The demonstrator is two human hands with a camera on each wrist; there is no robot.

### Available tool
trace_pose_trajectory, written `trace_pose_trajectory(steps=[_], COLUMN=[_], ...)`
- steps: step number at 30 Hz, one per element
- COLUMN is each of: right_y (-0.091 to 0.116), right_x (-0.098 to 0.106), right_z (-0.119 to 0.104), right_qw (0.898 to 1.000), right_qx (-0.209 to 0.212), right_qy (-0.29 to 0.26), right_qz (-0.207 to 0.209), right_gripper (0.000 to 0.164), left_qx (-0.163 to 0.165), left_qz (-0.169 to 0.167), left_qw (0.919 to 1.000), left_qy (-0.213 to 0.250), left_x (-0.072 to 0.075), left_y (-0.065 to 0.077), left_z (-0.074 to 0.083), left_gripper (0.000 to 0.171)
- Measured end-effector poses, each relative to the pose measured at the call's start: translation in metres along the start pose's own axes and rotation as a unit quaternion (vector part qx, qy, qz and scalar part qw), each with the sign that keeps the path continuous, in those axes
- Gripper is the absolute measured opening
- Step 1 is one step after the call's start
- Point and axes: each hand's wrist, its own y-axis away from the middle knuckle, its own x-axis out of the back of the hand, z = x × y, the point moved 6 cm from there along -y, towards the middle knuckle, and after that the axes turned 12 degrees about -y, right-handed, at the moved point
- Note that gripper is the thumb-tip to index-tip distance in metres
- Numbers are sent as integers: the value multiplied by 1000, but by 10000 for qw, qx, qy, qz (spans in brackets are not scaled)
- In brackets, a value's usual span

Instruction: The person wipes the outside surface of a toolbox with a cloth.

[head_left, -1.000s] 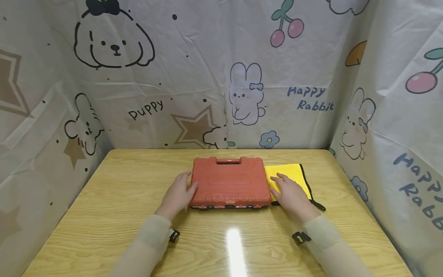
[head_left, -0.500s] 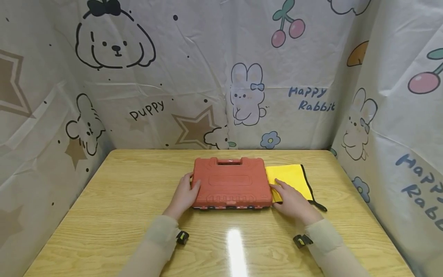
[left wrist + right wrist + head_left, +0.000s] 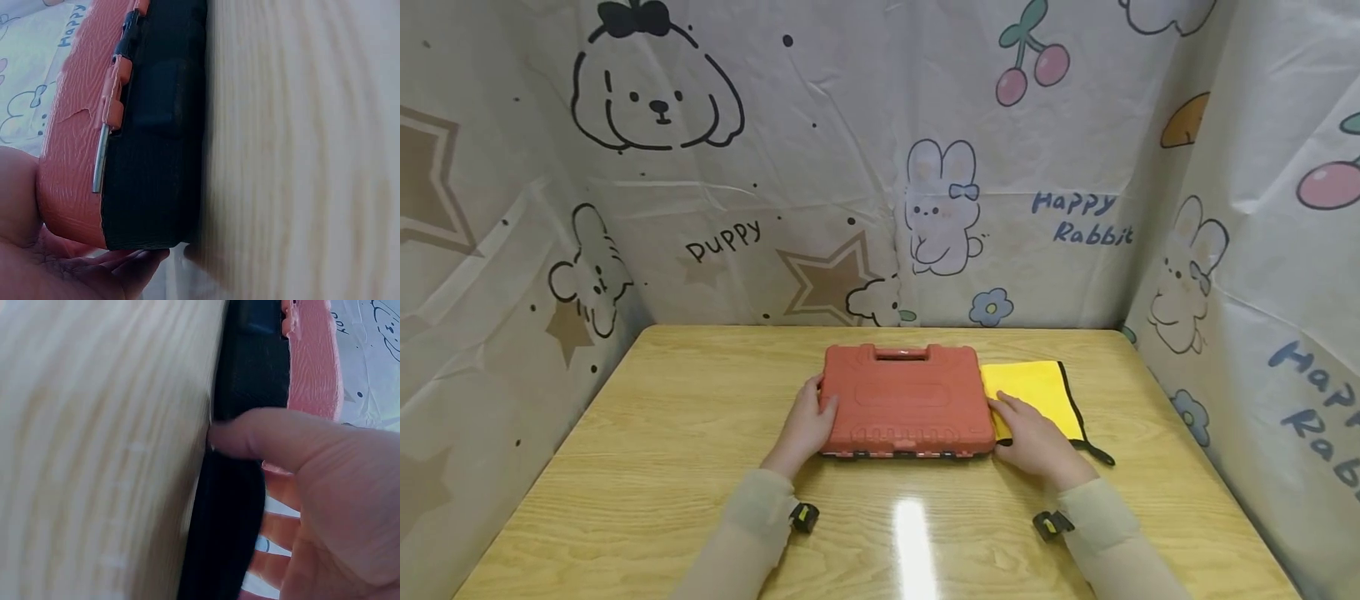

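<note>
A tool case (image 3: pixel 910 396) with a red lid, black lower half and carry handle lies flat on the table, handle towards the back. My left hand (image 3: pixel 808 425) grips its left end, thumb on the lid edge. In the left wrist view, that hand's fingers (image 3: pixel 134 269) reach down the end wall. At the right end, my right hand (image 3: pixel 1033 437) touches the case with fairly straight fingers. The right wrist view has the thumb (image 3: pixel 250 431) against the black half near the tabletop. Beneath the right hand is a folded yellow cloth (image 3: pixel 1033 383) with black edging, partly hidden.
The wooden table (image 3: pixel 700 375) extends around the case on all sides. Printed fabric walls (image 3: pixel 820 125) rise behind the table and along both sides. A black strap loop (image 3: pixel 1101 454) sticks out from the cloth's near right corner.
My left hand has closed in on the case's left end, and my right fingers have come down against its right side. The whole view has shifted slightly; the case looks still.
</note>
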Motion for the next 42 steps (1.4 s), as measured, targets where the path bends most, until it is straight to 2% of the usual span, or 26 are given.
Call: trace_pose_trajectory(steps=[7, 15, 20, 30, 34, 38, 42], right_y=[2, 6, 8, 5, 6, 6, 2], right_x=[3, 9, 14, 19, 21, 21, 21], right_z=[4, 7, 9, 10, 10, 10, 12], right_qw=[9997, 9972, 9956, 9955, 9964, 9971, 9971], right_qx=[41, 359, 493, 625, 606, 574, 586], right_qy=[148, 206, 145, -67, -232, -355, -356], right_qz=[204, 627, 778, 713, 543, 347, 323], right_gripper=[77, 64, 54, 50, 47, 51, 54], left_qx=[-188, 41, 48, 94, 105, 112, 87], left_qz=[79, 14, -12, -25, -13, 15, 62], left_qw=[9998, 9999, 9999, 9999, 9998, 9998, 9999], left_qy=[68, 159, 140, 125, 141, 149, 129], left_x=[-4, -9, -9, -6, -4, -3, -1], left_y=[-1, 2, 4, 5, 5, 5, 5], left_z=[8, 6, 6, 3, 3, 2, 1], left_gripper=[56, 58, 59, 58, 58, 58, 58])
